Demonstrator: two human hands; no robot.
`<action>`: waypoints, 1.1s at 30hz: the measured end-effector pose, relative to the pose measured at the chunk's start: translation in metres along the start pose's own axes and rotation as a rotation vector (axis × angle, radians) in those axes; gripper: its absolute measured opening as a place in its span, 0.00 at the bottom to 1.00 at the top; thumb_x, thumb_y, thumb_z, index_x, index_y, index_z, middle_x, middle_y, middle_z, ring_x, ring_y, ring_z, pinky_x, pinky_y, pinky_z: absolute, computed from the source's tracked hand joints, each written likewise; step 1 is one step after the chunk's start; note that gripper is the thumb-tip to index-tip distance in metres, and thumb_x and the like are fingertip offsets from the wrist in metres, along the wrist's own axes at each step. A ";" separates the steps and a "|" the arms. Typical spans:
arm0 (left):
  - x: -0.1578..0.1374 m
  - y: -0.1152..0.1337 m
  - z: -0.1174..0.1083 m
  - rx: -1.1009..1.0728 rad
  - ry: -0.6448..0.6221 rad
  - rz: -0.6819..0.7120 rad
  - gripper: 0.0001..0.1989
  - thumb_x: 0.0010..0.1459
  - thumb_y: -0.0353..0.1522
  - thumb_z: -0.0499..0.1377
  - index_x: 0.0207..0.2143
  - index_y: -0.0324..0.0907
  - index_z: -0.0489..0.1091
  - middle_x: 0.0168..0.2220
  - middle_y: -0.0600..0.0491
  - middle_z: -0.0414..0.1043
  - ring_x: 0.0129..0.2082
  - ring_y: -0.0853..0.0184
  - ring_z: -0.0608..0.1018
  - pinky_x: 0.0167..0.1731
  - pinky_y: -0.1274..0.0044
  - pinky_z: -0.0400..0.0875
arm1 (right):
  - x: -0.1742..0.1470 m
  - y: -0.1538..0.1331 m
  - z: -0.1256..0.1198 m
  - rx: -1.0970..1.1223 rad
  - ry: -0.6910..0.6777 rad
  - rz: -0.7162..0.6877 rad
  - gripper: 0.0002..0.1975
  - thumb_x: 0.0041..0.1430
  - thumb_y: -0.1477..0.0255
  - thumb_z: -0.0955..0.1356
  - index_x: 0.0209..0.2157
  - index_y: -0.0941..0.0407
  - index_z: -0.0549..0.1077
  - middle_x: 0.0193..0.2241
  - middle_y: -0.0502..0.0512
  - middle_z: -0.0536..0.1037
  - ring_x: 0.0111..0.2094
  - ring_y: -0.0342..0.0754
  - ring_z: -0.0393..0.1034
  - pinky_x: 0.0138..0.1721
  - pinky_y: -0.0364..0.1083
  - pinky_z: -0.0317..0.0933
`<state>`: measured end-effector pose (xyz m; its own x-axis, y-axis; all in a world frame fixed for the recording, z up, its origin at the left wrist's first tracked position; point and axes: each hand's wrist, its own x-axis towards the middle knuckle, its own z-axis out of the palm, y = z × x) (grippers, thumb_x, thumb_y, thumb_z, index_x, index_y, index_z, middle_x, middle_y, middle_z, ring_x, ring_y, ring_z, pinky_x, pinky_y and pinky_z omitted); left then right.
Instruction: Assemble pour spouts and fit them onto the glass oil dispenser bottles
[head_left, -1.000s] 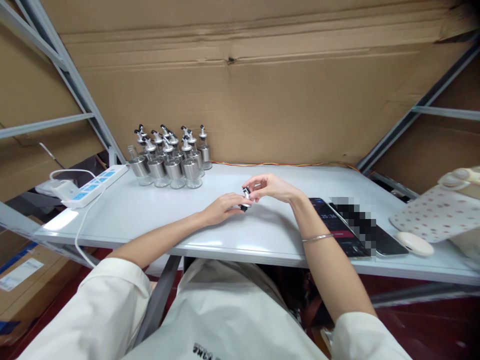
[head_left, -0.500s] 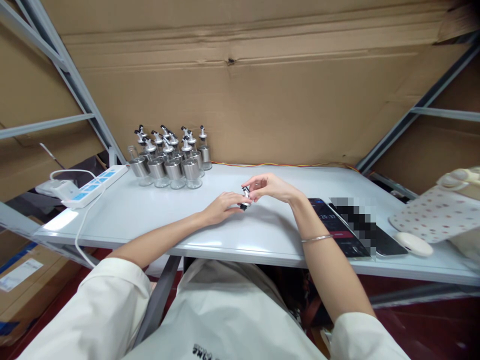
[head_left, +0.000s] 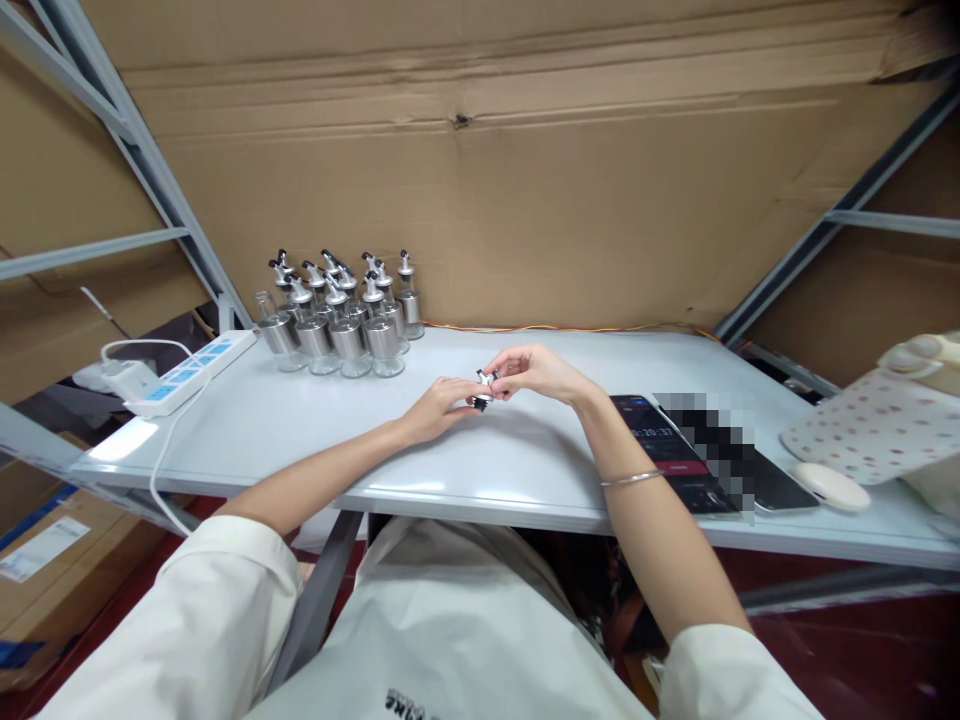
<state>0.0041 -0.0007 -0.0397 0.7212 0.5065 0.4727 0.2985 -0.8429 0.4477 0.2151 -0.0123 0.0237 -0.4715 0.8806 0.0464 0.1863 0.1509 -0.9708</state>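
Note:
A small silver-and-black pourer stopper [head_left: 484,396] is held above the middle of the white table, between both hands. My left hand [head_left: 441,410] grips its lower part from the left, thumb below and fingers on top. From the right, my right hand [head_left: 534,374] pinches the upper part, with a bracelet on that wrist. Several glass bottles with steel sleeves [head_left: 350,345] stand grouped at the back left, most topped with similar pourers. One bottle [head_left: 279,335] at the group's left edge has a bare glass neck.
A white power strip [head_left: 196,372] with a plugged-in charger and cable lies at the left. On the right are a lit phone [head_left: 675,450], a dark device [head_left: 780,480], a round white case [head_left: 831,487] and a dotted bag [head_left: 877,430]. Cardboard [head_left: 525,200] stands behind the table [head_left: 480,480].
The pourer stopper has shifted slightly left and turned in my fingers. Both hands have moved a little with it, still holding it. The bottles have not moved.

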 end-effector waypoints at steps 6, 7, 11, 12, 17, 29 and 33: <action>0.000 0.002 0.000 0.016 -0.052 0.028 0.17 0.61 0.37 0.53 0.52 0.46 0.66 0.49 0.49 0.73 0.48 0.65 0.73 0.51 0.72 0.59 | 0.006 0.008 -0.003 -0.065 0.205 -0.069 0.14 0.42 0.66 0.74 0.31 0.59 0.75 0.23 0.53 0.78 0.24 0.42 0.70 0.26 0.42 0.64; 0.000 0.002 0.000 0.022 -0.070 0.026 0.17 0.61 0.37 0.53 0.52 0.46 0.67 0.50 0.49 0.72 0.50 0.64 0.72 0.51 0.71 0.59 | 0.007 0.010 -0.003 -0.094 0.215 -0.077 0.14 0.42 0.67 0.74 0.31 0.60 0.75 0.22 0.52 0.77 0.23 0.42 0.69 0.25 0.42 0.63; 0.000 0.003 -0.001 0.045 -0.092 0.006 0.17 0.62 0.35 0.53 0.52 0.46 0.66 0.51 0.50 0.71 0.53 0.64 0.71 0.52 0.71 0.58 | 0.011 0.014 -0.004 -0.209 0.255 -0.081 0.14 0.40 0.67 0.74 0.30 0.60 0.77 0.18 0.49 0.73 0.18 0.40 0.65 0.22 0.42 0.60; 0.000 0.003 -0.001 0.049 -0.090 -0.001 0.17 0.62 0.35 0.54 0.53 0.46 0.66 0.51 0.49 0.71 0.52 0.64 0.71 0.51 0.71 0.58 | 0.012 0.015 -0.004 -0.225 0.271 -0.086 0.14 0.40 0.67 0.74 0.30 0.60 0.78 0.18 0.49 0.73 0.18 0.40 0.65 0.22 0.42 0.61; 0.000 0.001 -0.001 0.051 -0.090 -0.014 0.17 0.61 0.35 0.55 0.52 0.45 0.66 0.51 0.49 0.72 0.49 0.65 0.73 0.50 0.71 0.58 | 0.013 0.019 -0.005 -0.208 0.324 -0.102 0.16 0.39 0.65 0.75 0.31 0.60 0.79 0.20 0.53 0.76 0.20 0.44 0.70 0.24 0.44 0.66; 0.001 -0.004 -0.002 0.077 -0.109 -0.001 0.16 0.62 0.35 0.53 0.52 0.45 0.66 0.52 0.48 0.71 0.54 0.64 0.70 0.52 0.71 0.57 | 0.009 0.011 0.000 -0.009 0.218 -0.020 0.15 0.36 0.67 0.76 0.29 0.59 0.80 0.26 0.55 0.81 0.27 0.45 0.73 0.34 0.46 0.70; 0.000 -0.003 -0.002 0.081 -0.133 0.009 0.15 0.63 0.34 0.52 0.52 0.44 0.66 0.52 0.49 0.71 0.53 0.65 0.70 0.51 0.72 0.56 | 0.011 0.013 0.003 0.024 0.213 0.025 0.14 0.33 0.68 0.77 0.25 0.59 0.79 0.23 0.53 0.79 0.25 0.43 0.72 0.30 0.43 0.70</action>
<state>0.0022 0.0022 -0.0394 0.7989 0.4749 0.3691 0.3375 -0.8619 0.3785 0.2099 -0.0017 0.0111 -0.2740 0.9593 0.0680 0.1744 0.1191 -0.9774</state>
